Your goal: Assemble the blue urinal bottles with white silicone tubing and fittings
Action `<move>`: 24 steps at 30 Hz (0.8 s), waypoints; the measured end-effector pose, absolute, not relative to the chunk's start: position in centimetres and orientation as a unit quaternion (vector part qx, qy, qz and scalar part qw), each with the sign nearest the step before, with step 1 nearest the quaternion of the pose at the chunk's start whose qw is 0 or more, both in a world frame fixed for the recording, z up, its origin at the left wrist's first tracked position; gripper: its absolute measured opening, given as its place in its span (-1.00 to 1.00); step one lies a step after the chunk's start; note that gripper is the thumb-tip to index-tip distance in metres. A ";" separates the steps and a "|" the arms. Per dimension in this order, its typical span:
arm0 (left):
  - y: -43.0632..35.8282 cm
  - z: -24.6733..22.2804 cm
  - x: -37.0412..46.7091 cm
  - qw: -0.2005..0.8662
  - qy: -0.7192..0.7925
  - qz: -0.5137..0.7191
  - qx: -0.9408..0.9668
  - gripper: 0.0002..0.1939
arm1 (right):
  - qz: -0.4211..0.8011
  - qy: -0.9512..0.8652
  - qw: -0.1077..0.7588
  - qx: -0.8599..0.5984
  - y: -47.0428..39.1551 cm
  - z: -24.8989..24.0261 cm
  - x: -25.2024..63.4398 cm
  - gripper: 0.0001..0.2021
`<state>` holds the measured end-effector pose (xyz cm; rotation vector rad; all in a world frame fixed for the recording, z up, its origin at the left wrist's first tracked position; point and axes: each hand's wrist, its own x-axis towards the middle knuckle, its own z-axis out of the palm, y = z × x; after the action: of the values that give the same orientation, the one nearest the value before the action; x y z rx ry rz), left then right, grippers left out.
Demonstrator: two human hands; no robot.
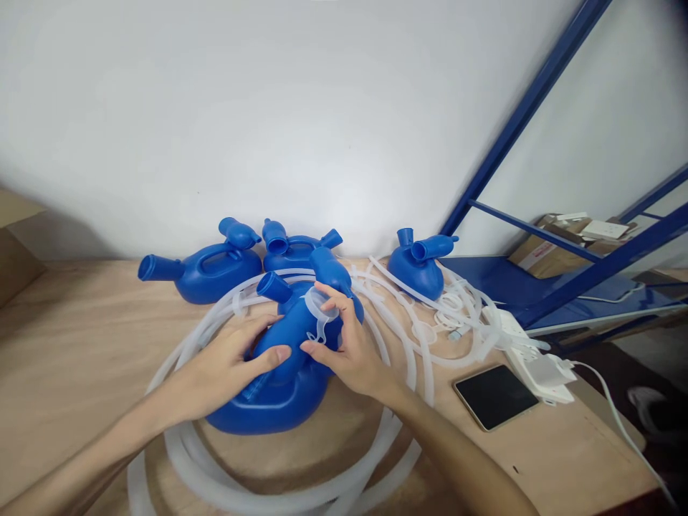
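Note:
In front of me is a blue plastic urinal bottle [269,416] with a short angled neck [275,287]. Over it lies a blue tubular piece [293,330], and my left hand [241,358] is closed around its left side, thumb on top. At the upper end of that piece is a translucent cap [318,305] with a small looped strap. My right hand [352,351] has its fingers curled over the cap, with the thumb below near the strap. Just behind sits another blue bulb-shaped piece [330,269]. The fingertips of my left hand are partly hidden.
Coiled translucent hose [241,494] surrounds the bottle. More blue bottles [215,276] stand along the wall, one at right [416,272]. A phone [494,396] and a power strip [542,369] lie on the right. Blue shelving [537,244] rises behind; a cardboard box [16,251] is at left.

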<state>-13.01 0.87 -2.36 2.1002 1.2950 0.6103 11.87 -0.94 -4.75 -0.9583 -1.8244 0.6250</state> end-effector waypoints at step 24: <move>1.4 -3.4 -9.4 0.243 0.488 0.411 0.731 -0.23 | 0.070 -0.821 0.494 -0.276 -0.5 -6.0 11.9 -0.83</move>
<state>-9.43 1.35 -3.42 1.9960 1.3331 1.1225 11.90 -0.53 -6.04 -0.6688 -1.9908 0.1708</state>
